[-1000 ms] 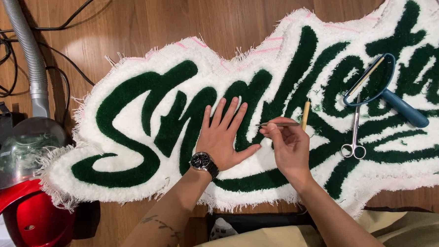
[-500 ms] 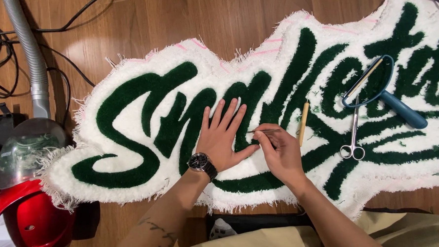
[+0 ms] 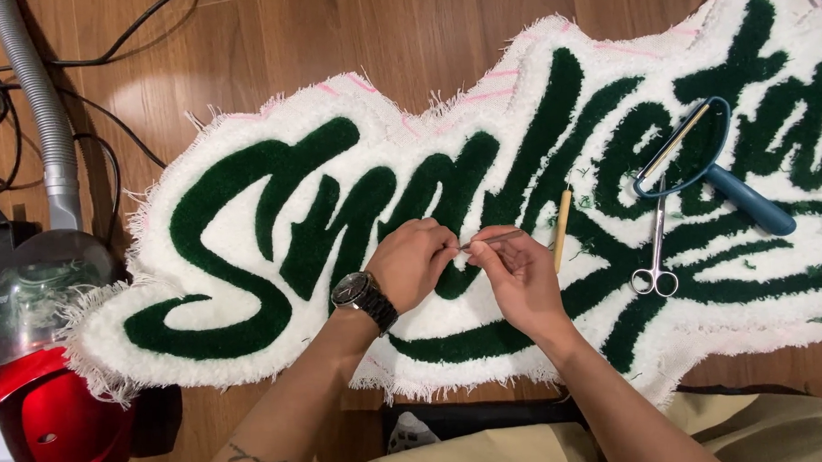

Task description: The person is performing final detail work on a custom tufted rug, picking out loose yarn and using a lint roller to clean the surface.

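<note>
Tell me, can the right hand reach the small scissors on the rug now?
Probably yes: the scissors lie uncovered on the rug, just beside the right hand, though it already holds a thin metal tool.

Right end of the rug point(image 3: 516, 97) cut off by the picture's edge. Tip of the thin metal tool point(image 3: 493, 240) hidden where the left hand point(image 3: 411, 262) meets the right hand point(image 3: 516, 274), over the rug's near middle. Left fingertips curled under, out of sight. Bit of rug under both hands covered. Left of the rug, red vacuum cleaner point(image 3: 31, 423) cut off at the edge, hose point(image 3: 41, 109) running out the top. Below the rug, small white thing point(image 3: 411, 434) too dark to tell.
</note>
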